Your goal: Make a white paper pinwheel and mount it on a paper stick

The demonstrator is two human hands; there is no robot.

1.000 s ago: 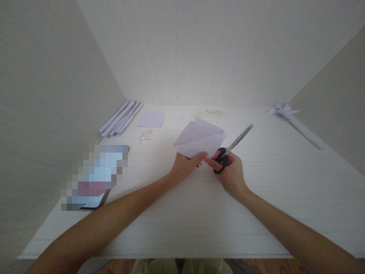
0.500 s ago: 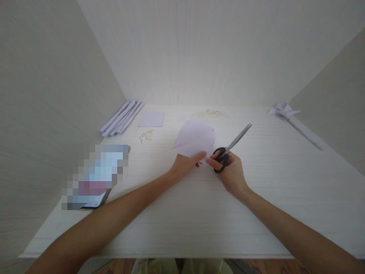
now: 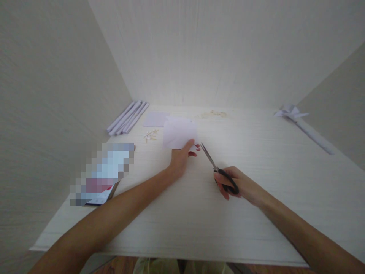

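Left hand pinches paper — creases barely visible; right hand clasps scissors — partly hidden.

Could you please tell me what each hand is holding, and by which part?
The left hand holds the pale paper by its near right corner, thumb on top; the right hand holds the scissors by their black handles.
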